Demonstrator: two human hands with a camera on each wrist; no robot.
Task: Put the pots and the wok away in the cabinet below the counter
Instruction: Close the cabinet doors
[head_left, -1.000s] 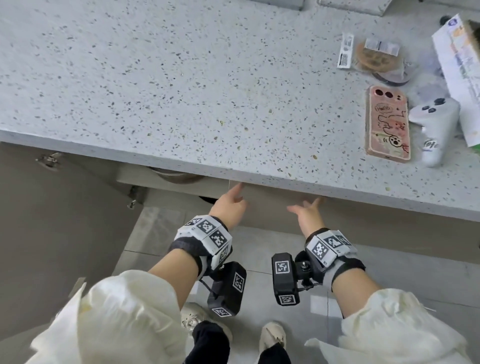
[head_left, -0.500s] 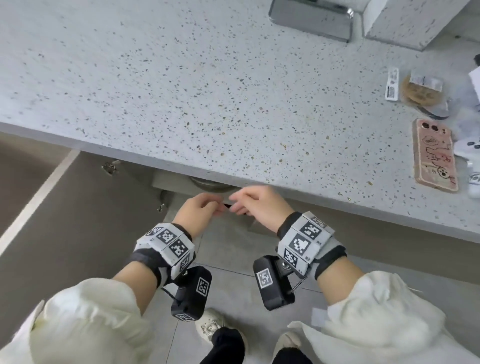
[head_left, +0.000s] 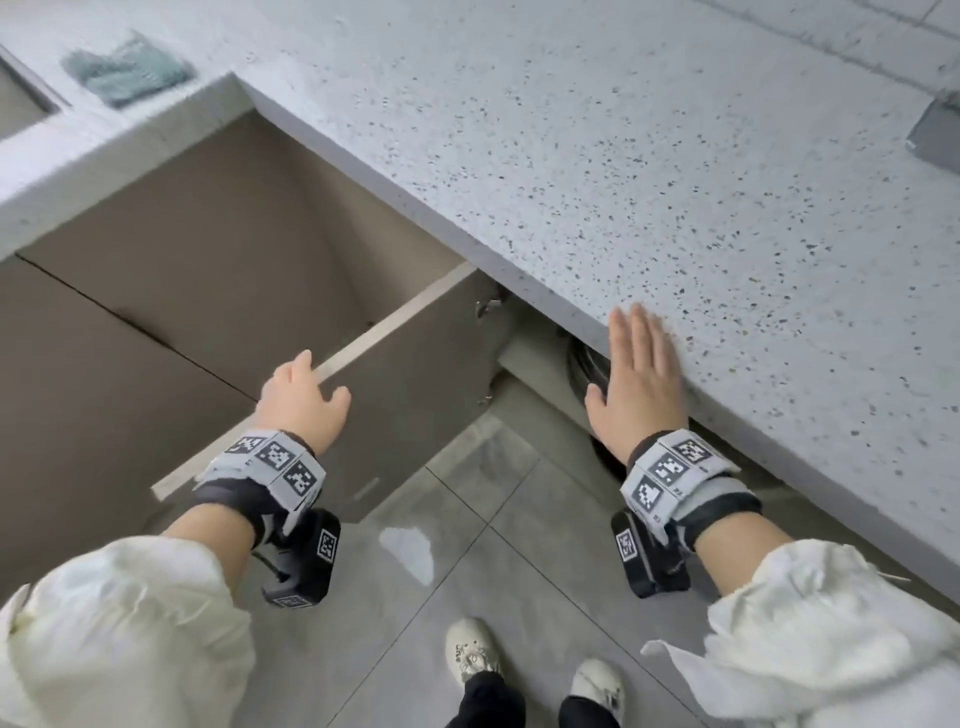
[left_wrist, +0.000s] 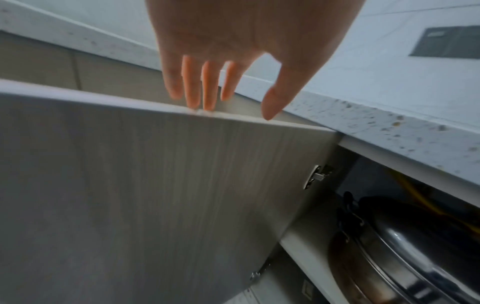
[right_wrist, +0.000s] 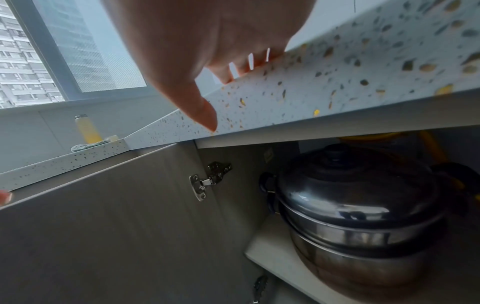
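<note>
The cabinet door (head_left: 405, 395) below the speckled counter (head_left: 675, 182) stands open. My left hand (head_left: 311, 374) rests straight fingertips on the door's top edge (left_wrist: 155, 102), with the thumb on the near side. My right hand (head_left: 634, 353) lies flat on the counter's front edge, fingers on top and thumb (right_wrist: 202, 111) against its face. Inside the cabinet, a steel pot stack with a domed lid (right_wrist: 358, 205) sits on a white shelf (right_wrist: 262, 246). The same pot stack (left_wrist: 405, 257) shows in the left wrist view. From the head view only a dark sliver of it (head_left: 587, 369) is visible.
A green cloth (head_left: 127, 73) lies on the lower counter at the back left. A yellow bottle (right_wrist: 88, 129) stands by the window. Yellow hose (right_wrist: 431, 146) runs behind the pots. My shoes (head_left: 472, 654) stand on grey floor tiles. A metal object (head_left: 935, 135) sits at the counter's right edge.
The hands, together at the cabinet opening half a second ago, have parted: the left went to the door's top edge, the right up onto the counter edge. My view swung left.
</note>
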